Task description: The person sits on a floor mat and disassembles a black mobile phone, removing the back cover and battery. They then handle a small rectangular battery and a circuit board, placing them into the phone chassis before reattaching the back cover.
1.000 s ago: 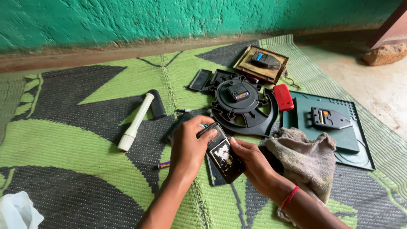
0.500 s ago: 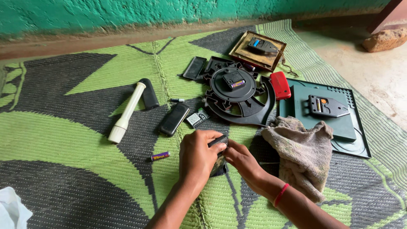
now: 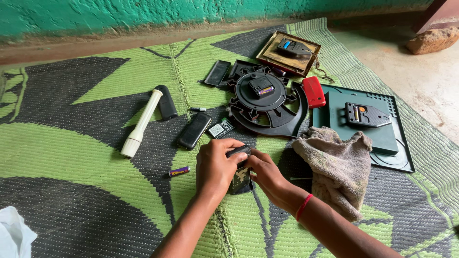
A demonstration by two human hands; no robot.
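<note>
- The left hand (image 3: 217,165) and right hand (image 3: 265,172) meet low in the middle of the view over a small dark device (image 3: 240,177) lying on the green and black mat (image 3: 95,157).
- The left grip is pressed together on the device's upper edge; the right grip pinches its right side, fingers curled close against it.
- At 12 o'clock from the hands lies a black round clock back (image 3: 263,98), its battery seated; further along at 1 o'clock, a framed piece (image 3: 287,53).
- At 10 o'clock: a black remote (image 3: 194,130), a small labelled module (image 3: 221,129) and a white torch (image 3: 141,123).
- A loose battery (image 3: 179,171) lies at 9 o'clock, well apart from the hands.
- At 3 o'clock sits a grey rag (image 3: 337,165), partly over a green square clock back (image 3: 377,129).
- Judged from this, the device is mid-handling: whether it is open I cannot tell.
</note>
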